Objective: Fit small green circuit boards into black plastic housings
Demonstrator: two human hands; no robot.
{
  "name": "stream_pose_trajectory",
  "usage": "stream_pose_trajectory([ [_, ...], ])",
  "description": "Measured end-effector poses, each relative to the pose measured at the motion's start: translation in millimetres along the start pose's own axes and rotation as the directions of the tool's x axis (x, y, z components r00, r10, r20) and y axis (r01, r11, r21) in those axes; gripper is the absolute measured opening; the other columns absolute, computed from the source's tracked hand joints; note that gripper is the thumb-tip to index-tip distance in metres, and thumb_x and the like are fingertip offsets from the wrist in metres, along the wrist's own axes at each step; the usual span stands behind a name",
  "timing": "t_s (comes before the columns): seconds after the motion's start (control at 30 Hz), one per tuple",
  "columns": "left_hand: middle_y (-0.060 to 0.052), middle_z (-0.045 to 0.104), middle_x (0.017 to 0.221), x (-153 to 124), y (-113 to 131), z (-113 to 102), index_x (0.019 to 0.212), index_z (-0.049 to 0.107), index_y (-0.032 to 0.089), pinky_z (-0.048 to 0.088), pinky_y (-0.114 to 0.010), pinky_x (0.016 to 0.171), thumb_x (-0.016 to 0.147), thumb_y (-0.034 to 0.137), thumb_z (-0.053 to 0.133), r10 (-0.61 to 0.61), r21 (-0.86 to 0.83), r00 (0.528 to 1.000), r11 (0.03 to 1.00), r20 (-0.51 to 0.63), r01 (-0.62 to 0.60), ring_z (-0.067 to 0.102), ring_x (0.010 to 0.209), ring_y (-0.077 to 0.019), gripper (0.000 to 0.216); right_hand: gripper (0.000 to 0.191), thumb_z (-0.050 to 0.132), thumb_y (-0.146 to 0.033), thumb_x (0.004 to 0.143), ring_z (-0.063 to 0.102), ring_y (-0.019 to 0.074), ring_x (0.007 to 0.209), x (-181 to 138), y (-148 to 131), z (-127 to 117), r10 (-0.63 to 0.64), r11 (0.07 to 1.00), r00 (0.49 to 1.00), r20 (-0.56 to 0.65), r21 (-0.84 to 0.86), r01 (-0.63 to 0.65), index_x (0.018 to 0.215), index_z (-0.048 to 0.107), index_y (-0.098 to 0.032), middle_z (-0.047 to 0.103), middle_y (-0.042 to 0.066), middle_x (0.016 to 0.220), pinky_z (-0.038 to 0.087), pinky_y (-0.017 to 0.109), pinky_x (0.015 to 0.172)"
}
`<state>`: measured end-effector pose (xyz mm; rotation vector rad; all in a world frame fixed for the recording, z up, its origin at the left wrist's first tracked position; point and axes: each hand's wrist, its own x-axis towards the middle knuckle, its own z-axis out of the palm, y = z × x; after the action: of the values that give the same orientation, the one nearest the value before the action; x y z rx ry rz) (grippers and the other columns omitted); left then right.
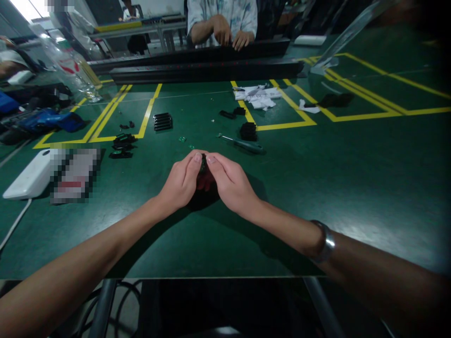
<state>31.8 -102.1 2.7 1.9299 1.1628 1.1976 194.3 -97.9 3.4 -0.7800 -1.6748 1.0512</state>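
My left hand (pixel 181 180) and my right hand (pixel 230 183) meet over the green table (pixel 317 188), fingers curled and thumbs pressed together. Between them they pinch a small dark part (pixel 203 165); most of it is hidden by my fingers. A green-handled screwdriver (pixel 243 143) lies just beyond my right hand. A small black block (pixel 248 131) sits behind the screwdriver.
Black clips (pixel 121 143) and a stack of black strips (pixel 162 121) lie to the far left. White papers (pixel 259 96) sit at the back. A white device (pixel 30 177) rests at the left edge. Another person's hands (pixel 230 35) rest on long black rails (pixel 207 70) across the table.
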Motion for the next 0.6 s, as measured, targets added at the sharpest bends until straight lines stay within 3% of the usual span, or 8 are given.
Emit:
stream_pose_trajectory([
  [0.13, -0.004, 0.067, 0.082, 0.0, -0.7, -0.7, 0.122, 0.068, 0.017, 0.049, -0.026, 0.066, 0.111, 0.050, 0.034, -0.022, -0.042, 1.000, 0.999, 0.016, 0.023, 0.061, 0.073, -0.0139, 0.049, 0.033, 0.048, -0.039, 0.110, 0.063, 0.0171, 0.086, 1.8, 1.2, -1.9, -0.017, 0.998, 1.000, 0.011, 0.053, 0.016, 0.108, 0.073, -0.018, 0.069, 0.003, 0.091, 0.050, 0.031, 0.080],
  [0.3, -0.001, 0.062, 0.071, 1.5, -0.3, -1.4, 0.119, 0.068, 0.017, 0.047, -0.025, 0.055, 0.111, 0.050, 0.036, -0.025, -0.123, 0.998, 0.992, 0.052, 0.031, 0.057, 0.059, -0.0122, 0.047, 0.033, 0.052, -0.042, 0.108, 0.064, 0.0154, 0.075, 2.9, 2.1, -4.2, 0.041, 0.991, 0.996, 0.076, 0.128, -0.050, 0.108, 0.074, -0.017, 0.069, 0.002, 0.086, 0.052, 0.029, 0.069],
  [0.43, 0.000, 0.062, 0.070, 2.2, 0.8, -1.8, 0.119, 0.067, 0.017, 0.048, -0.024, 0.055, 0.111, 0.050, 0.037, -0.027, -0.155, 0.996, 0.987, 0.088, 0.040, 0.058, 0.057, -0.0119, 0.045, 0.030, 0.053, -0.039, 0.108, 0.066, 0.0149, 0.077, 1.9, 3.3, -5.5, 0.035, 0.992, 0.996, 0.084, 0.118, -0.045, 0.113, 0.073, -0.018, 0.073, 0.004, 0.093, 0.055, 0.029, 0.071],
  [0.6, -0.001, 0.063, 0.072, 2.3, 0.1, -4.2, 0.125, 0.066, 0.018, 0.050, -0.026, 0.057, 0.110, 0.051, 0.037, -0.059, -0.209, 0.989, 0.974, 0.134, 0.086, 0.061, 0.059, -0.0126, 0.046, 0.028, 0.053, -0.037, 0.108, 0.066, 0.0142, 0.070, 2.5, 3.4, -6.3, 0.050, 0.987, 0.993, 0.106, 0.147, -0.065, 0.114, 0.072, -0.018, 0.072, 0.002, 0.088, 0.056, 0.029, 0.066],
])
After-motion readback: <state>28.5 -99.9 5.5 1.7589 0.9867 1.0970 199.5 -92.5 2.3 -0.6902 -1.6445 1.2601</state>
